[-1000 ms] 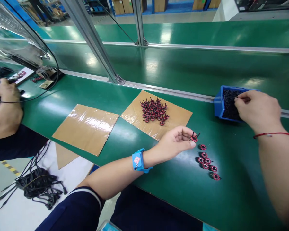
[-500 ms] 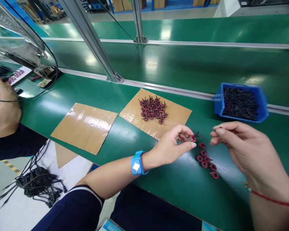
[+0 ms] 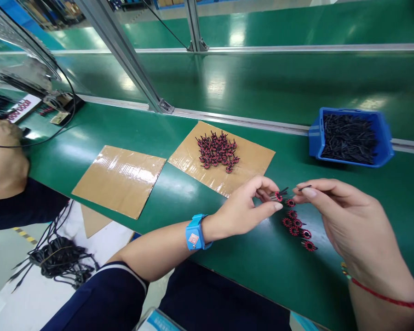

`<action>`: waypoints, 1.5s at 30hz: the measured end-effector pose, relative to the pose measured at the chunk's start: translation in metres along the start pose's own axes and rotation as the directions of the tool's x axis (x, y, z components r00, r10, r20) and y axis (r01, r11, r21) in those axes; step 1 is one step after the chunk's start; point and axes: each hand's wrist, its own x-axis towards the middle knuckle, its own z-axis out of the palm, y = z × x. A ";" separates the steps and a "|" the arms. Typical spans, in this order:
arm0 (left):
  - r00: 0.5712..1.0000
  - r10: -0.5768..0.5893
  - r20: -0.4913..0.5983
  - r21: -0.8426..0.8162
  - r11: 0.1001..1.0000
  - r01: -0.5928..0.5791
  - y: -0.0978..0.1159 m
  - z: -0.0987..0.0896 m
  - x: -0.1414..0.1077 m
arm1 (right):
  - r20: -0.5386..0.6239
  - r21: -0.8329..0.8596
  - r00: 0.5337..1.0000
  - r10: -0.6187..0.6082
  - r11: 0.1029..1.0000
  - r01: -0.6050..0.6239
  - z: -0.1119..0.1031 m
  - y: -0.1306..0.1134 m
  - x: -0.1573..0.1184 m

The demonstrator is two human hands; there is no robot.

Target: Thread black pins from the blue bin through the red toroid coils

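Note:
Between the thumb and fingers of my left hand (image 3: 250, 207) is a small red-and-black toroidal coil (image 3: 278, 196), its leads sticking out. My right hand (image 3: 341, 207) pinches a short black tube (image 3: 304, 187) close to the right of that coil. Just below the hands, several loose coils (image 3: 293, 225) lie on the green bench in a rough column. A pile of coils with black-sleeved leads (image 3: 216, 151) rests on a cardboard sheet (image 3: 251, 161) beyond my left hand. A blue bin (image 3: 315, 140) full of black tubes (image 3: 348, 138) stands behind my right hand.
A second cardboard sheet (image 3: 119, 181) lies to the left. A metal post (image 3: 124, 55) rises from the bench's back rail. At far left are another person's arm (image 3: 7, 161) and a fixture (image 3: 60, 103). Bundled black cables (image 3: 58, 257) lie on a white surface.
My right hand has moved left, bringing the black tube nearer the coil in my left hand. The left hand keeps its hold. The view has shifted slightly.

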 end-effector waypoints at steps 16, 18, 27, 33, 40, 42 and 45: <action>1.000 -0.017 0.020 -0.109 0.994 0.019 -0.001 0.000 0.000 | 0.117 -0.126 0.993 -0.017 0.992 0.031 0.000 -0.001 -0.002; 0.999 -0.033 0.020 -0.173 0.984 0.036 -0.002 0.000 0.002 | 0.156 -0.134 0.988 0.008 0.991 0.013 -0.001 -0.001 -0.002; 0.995 -0.103 0.009 -0.234 0.967 0.102 -0.005 0.002 0.006 | 0.125 -0.158 0.990 -0.058 0.984 0.078 0.004 0.003 -0.004; 0.997 -0.073 0.038 -0.223 0.972 0.080 -0.004 0.001 0.003 | 0.150 -0.228 0.986 -0.076 0.967 0.109 0.011 0.006 -0.007; 0.997 -0.070 0.038 -0.237 0.969 0.077 -0.009 0.002 0.008 | -0.006 -0.252 0.994 -0.105 0.962 0.100 -0.006 0.004 0.003; 0.998 -0.046 0.043 -0.116 0.992 0.050 -0.006 -0.004 0.008 | -0.121 -0.288 0.982 -0.145 0.952 0.105 -0.015 0.005 0.013; 0.999 0.042 0.029 0.337 0.940 -0.050 -0.001 -0.023 0.003 | -0.270 -0.352 0.943 -0.193 0.932 0.090 -0.030 0.012 0.028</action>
